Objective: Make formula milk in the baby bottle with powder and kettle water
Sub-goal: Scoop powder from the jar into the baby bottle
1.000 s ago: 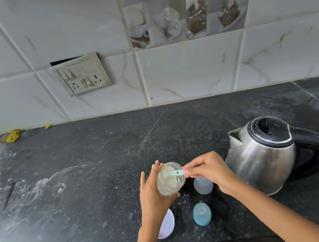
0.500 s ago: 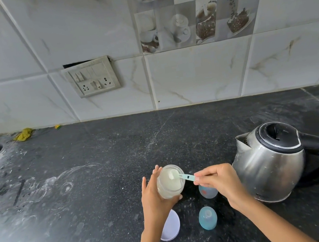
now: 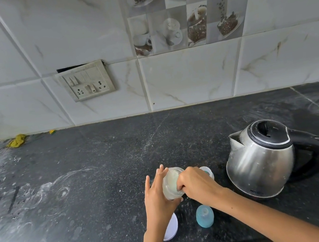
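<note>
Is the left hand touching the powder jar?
Touching. The head view shows the left hand wrapped around the side of the powder jar, tilting it.

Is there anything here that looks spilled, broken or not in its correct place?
Yes. The switch plate on the wall hangs crooked, with a dark gap above it. Whitish smears mark the counter on the left.

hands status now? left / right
Left hand: holds the powder jar, tilted.
Right hand: fingers curled into the jar's mouth; what they hold cannot be told.
</note>
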### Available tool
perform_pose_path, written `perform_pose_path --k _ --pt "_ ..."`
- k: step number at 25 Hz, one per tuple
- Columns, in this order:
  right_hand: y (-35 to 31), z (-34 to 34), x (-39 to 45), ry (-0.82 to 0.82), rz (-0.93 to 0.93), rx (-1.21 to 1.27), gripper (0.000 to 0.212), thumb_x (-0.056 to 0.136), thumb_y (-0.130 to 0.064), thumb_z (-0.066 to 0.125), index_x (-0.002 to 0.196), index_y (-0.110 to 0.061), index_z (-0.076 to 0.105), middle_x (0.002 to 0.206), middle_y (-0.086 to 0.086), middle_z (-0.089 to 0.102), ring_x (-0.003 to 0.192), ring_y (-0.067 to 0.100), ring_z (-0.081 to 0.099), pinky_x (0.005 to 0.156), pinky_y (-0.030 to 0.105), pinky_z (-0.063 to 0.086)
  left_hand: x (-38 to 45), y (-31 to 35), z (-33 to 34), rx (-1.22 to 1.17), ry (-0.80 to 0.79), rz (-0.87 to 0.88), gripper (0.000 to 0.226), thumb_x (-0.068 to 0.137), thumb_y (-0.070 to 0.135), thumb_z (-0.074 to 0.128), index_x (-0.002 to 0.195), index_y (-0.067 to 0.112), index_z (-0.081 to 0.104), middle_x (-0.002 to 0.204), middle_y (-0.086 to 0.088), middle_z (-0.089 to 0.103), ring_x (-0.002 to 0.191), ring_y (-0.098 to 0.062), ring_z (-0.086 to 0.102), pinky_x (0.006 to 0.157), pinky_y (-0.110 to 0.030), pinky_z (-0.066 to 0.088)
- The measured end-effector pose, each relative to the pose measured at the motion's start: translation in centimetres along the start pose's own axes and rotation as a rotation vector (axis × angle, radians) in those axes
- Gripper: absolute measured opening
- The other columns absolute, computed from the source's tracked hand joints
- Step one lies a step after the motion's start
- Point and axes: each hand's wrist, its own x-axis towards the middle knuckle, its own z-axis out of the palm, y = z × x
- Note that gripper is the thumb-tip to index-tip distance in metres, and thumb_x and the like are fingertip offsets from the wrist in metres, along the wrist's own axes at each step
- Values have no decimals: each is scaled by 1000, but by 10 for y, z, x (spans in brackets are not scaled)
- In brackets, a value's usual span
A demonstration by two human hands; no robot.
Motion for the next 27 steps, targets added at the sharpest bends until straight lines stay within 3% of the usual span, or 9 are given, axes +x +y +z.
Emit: perform_pose_path --k 5,7,9,12,20,23,27 --pt "7 -11 -14 146 227 552 12 74 -15 81 85 -20 81 83 -4 78 78 4 71 76 17 55 -2 4 0 -9 23 -15 76 63 35 83 129 21 50 145 9 42 132 -7 43 118 -29 10" --pt "11 -12 -24 179 393 923 14 71 -8 84 84 -12 80 79 5 78 77 11 74 72 18 57 -4 4 -2 -24 45 -70 81 60 35 85 131 23 48 142 18 39 129 -2 41 118 -31 16" --pt "14 -11 -35 222 495 1129 11 71 -2 83 80 -8 80 76 10 77 78 20 75 73 25 60 -5 3 -4 -62 55 -150 88 55 39 87 132 26 46 139 22 40 129 -6 42 116 -40 28" --pt "15 -7 -46 289 547 1187 11 73 2 80 79 -7 79 73 11 77 77 21 75 66 20 59 -6 1 -3 -117 62 -214 95 49 45 87 131 27 45 135 24 43 129 -20 47 104 -48 41" --pt "11 2 -47 381 625 1301 10 72 4 80 78 -4 79 72 11 77 73 19 75 60 18 56 0 -3 -2 -163 -49 -250 89 49 46 85 126 27 46 133 9 53 122 -17 49 101 -45 43" --pt "9 0 -46 448 554 1127 12 71 1 80 74 -11 80 68 5 76 68 17 74 58 16 56 2 -6 -3 -165 -75 -271 91 49 44 86 128 25 45 127 10 55 120 -16 50 101 -44 43" --pt "7 -1 -44 547 404 793 13 71 -1 80 73 -14 80 67 -6 75 59 3 68 55 9 50 1 -4 -3 -147 -88 -276 94 51 41 88 131 22 43 128 10 53 122 -18 47 103 -45 40"
